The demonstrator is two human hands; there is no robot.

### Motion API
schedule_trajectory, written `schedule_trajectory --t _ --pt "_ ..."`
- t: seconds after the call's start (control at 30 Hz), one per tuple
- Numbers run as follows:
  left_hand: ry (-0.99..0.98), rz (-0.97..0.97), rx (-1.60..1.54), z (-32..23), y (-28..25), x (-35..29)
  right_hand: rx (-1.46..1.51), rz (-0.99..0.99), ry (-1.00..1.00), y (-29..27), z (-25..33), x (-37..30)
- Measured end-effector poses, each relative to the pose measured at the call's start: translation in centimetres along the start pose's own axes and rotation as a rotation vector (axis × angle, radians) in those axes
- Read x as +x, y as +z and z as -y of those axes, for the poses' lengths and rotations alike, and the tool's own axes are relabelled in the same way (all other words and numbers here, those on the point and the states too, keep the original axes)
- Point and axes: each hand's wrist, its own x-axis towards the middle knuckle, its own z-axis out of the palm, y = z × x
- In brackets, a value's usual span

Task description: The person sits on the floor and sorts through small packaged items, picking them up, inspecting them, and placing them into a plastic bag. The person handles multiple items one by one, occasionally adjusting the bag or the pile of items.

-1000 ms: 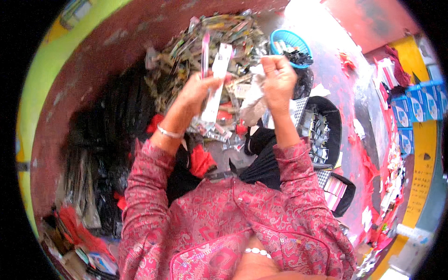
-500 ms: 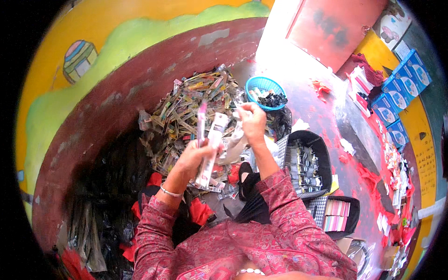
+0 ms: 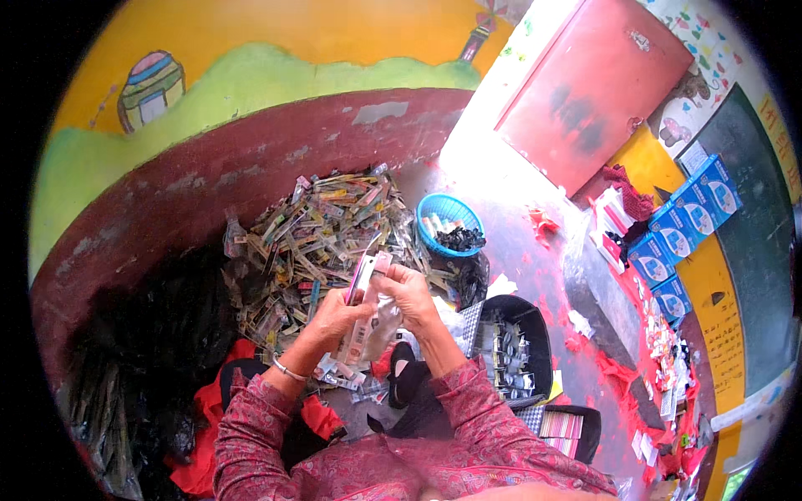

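Pinching a long packet [image 3: 359,337] with left hand [image 3: 336,317] and right hand [image 3: 411,298], left of the blue basket [image 3: 452,204] on its near side — could lose it into the heap [image 3: 311,224] through a loose grip.

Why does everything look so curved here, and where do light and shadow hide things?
Head view: the fisheye lens bends the maroon wall band and leaves black corners; head view: glare bleaches the pale strip beside the red door; head view: the black plastic sinks into shadow; head view: the pale packet in the left hand looks slightly soft.
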Motion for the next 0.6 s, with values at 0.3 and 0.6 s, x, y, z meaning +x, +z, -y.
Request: schedule_trajectory --t 0.3,0.6 --pt "-0.075 0.149 0.034 -1.5 -0.4 -1.3 0.066 -0.217 -0.117 -2.2 0.7 0.7" --pt "-0.168 0.035 -0.171 -1.3 -0.5 -1.9 0.04 -0.271 -0.362 0.4 2.4 -1.0"
